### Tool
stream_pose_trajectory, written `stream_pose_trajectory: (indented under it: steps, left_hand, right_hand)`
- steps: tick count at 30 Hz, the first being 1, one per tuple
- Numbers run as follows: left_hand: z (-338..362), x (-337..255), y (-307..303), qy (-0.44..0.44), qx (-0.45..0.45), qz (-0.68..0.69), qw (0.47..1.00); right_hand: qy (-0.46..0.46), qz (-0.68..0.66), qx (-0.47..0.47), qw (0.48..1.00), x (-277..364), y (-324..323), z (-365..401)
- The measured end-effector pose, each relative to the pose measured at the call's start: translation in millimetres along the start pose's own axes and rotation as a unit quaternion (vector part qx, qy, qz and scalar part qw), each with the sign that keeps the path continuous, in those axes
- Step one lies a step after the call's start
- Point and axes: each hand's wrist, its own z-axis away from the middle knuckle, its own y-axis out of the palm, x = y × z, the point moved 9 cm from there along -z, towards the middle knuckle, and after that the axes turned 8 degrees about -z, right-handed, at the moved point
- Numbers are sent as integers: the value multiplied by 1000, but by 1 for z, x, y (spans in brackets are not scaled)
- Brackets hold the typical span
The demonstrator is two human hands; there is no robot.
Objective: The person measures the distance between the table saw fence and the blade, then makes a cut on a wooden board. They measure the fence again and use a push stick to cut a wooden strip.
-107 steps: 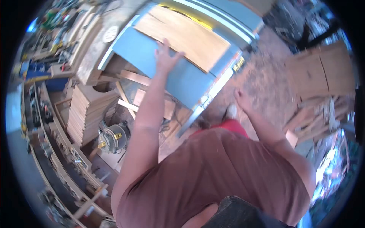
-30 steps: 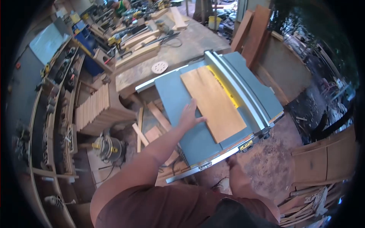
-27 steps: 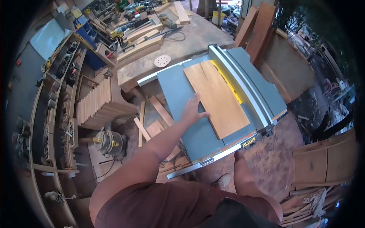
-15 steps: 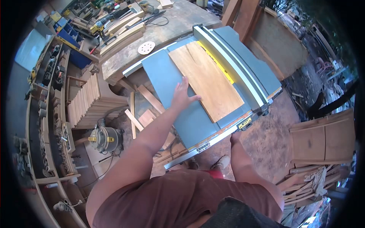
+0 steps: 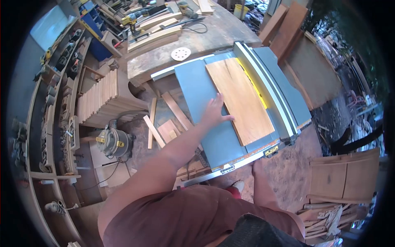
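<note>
A flat wooden board (image 5: 247, 109) lies on the blue-grey top of a table saw (image 5: 197, 99), close beside the saw's long metal fence (image 5: 271, 86). A yellow strip (image 5: 255, 88) shows between the board and the fence. My left hand (image 5: 214, 112) is at the board's left edge, fingers stretched and thumb apart, with fingertips and thumb at the wood. Below the front rail (image 5: 222, 169), by a yellow label, only the wrist end of my right hand (image 5: 256, 164) shows; its fingers are hidden under the rail.
Behind the saw, a workbench (image 5: 230, 31) carries a sanding disc (image 5: 181, 54), wood strips and power tools. A shop vacuum (image 5: 115, 142), offcuts and a stack of wooden pieces (image 5: 103, 99) stand left. To the right are a wooden panel (image 5: 343, 175) and scrap wood.
The view has shifted, so the saw and bench appear farther right and lower. My left hand stays by the board's left edge, and my right hand stays below the front rail.
</note>
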Motion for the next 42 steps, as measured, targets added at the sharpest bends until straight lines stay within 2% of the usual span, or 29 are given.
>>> stream_pose_trajectory:
  steps: [1, 3, 5, 6, 8, 9, 11, 12, 14, 15, 16, 17, 19, 20, 21, 22, 23, 24, 25, 26, 28, 30, 32, 33, 35, 36, 38, 40, 42]
  left_hand:
    - [0, 1, 3, 4, 1, 8, 1000]
    - [-1, 1, 2, 3, -3, 16, 1000]
    - [1, -2, -2, 9, -7, 28, 1000]
    - [2, 0, -4, 3, -13, 29, 999]
    - [-1, 9, -7, -15, -29, 124, 992]
    - [-2, 16, -4, -19, -33, 125, 991]
    - [-15, 41, -11, -41, -124, 166, 977]
    - [-28, 53, -15, -43, -128, 165, 977]
    - [-49, 105, -30, -159, -165, 88, 969]
    - [-63, 125, -36, -166, -168, 88, 968]
    - [-76, 146, -42, -193, -154, 26, 969]
    - [-84, 164, -45, -219, -138, -37, 965]
    - [-94, 185, -54, -242, -118, -75, 960]
    - [-98, 194, -58, -261, -95, -110, 954]
    - [-100, 196, -61, -267, -97, -110, 953]
    - [-100, 190, -64, -247, -104, -113, 957]
    - [-97, 185, -65, -227, -108, -116, 961]
    - [-97, 187, -63, -231, -106, -119, 960]
    - [-99, 190, -60, -241, -94, -137, 956]
    - [-100, 193, -57, -253, -82, -154, 952]
    - [-98, 192, -66, -257, -75, -142, 953]
    - [-99, 196, -66, -262, -69, -126, 954]
    - [-99, 197, -61, -250, -80, -108, 959]
    - [-96, 199, -64, -261, -78, -105, 956]
    - [-98, 194, -69, -216, -59, -123, 967]
    - [-96, 198, -70, -229, -57, -118, 965]
    - [-95, 196, -69, -203, -79, -55, 974]
    - [-92, 198, -63, -210, -74, -42, 974]
    - [-92, 196, -68, -194, -82, -42, 977]
  right_hand:
    - [75, 120, 36, 989, -12, 5, 25]
    - [137, 230, 28, 963, -20, -10, 47]
    - [157, 241, -26, 957, -7, -34, 61]
    - [101, 209, -76, 970, 20, -49, 64]
    - [-29, 148, -176, 973, 77, -97, 61]
    - [-144, 136, -239, 951, 135, -100, 86]
    - [-367, 291, -256, 845, 248, -70, 114]
    - [-364, 272, -199, 868, 276, -14, 123]
    - [-342, 227, -85, 908, 332, 99, 142]
    - [-362, 258, 6, 896, 342, 163, 133]
    - [-378, 285, 96, 875, 349, 227, 128]
    - [-296, 295, 201, 886, 344, 295, 123]
    - [-357, 347, 430, 753, 341, 434, 125]
    - [-309, 387, 479, 725, 325, 490, 103]
    - [-313, 464, 503, 659, 311, 545, 78]
    - [-383, 478, 514, 601, 306, 603, 63]
    - [-417, 459, 521, 587, 298, 657, 42]
    - [-471, 468, 530, 527, 291, 713, 21]
    - [-473, 492, 515, 518, 279, 767, -15]
    - [-412, 519, 488, 568, 278, 806, -41]
    - [-514, 544, 416, 516, 264, 892, -100]
    - [-514, 610, 340, 499, 270, 936, -110]
    - [-571, 572, 310, 501, 264, 973, -133]
    - [-586, 582, 288, 486, 259, 994, -150]
    - [-604, 610, 249, 449, 252, 1028, -181]
    - [-606, 628, 237, 427, 248, 1040, -190]
    - [-576, 631, 254, 454, 253, 1048, -194]
    - [-632, 619, 211, 415, 264, 1035, -162]
    - [-547, 699, 226, 401, 255, 1044, -198]
